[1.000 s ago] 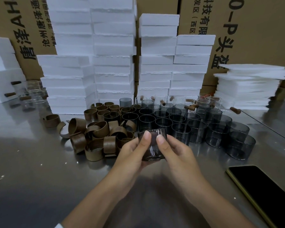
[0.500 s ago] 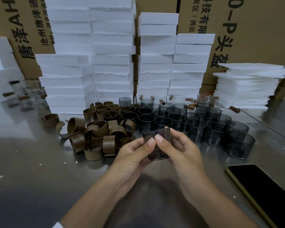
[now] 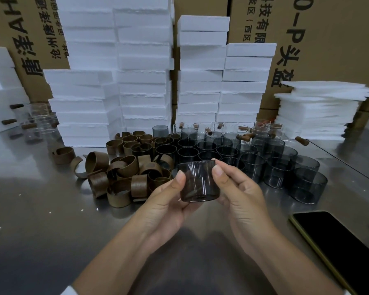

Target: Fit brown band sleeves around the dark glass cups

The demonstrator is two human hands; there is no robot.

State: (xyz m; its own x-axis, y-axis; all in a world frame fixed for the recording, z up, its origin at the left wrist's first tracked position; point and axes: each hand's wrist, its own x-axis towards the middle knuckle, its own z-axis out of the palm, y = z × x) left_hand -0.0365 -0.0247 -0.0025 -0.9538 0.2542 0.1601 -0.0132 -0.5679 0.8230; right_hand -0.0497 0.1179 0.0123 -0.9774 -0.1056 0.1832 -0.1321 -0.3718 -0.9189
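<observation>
I hold one dark glass cup (image 3: 197,181) upright above the steel table, with no band on it. My left hand (image 3: 164,204) grips its left side, thumb on the wall and fingers under the base. My right hand (image 3: 238,192) grips its right side, thumb near the rim. A loose heap of brown band sleeves (image 3: 124,173) lies just left of the cup. Several bare dark glass cups (image 3: 275,167) stand in rows behind and to the right. A few cups wearing brown bands (image 3: 142,149) stand at the back of the heap.
Stacks of white foam blocks (image 3: 145,81) and cardboard boxes (image 3: 328,39) wall off the back. Clear glass cups with brown handles (image 3: 37,124) stand at the far left and behind the dark cups. A black phone (image 3: 337,250) lies at the right front of the steel table (image 3: 41,231).
The cup has been turned from tilted to upright between my hands, and both thumbs have spread apart to its two sides.
</observation>
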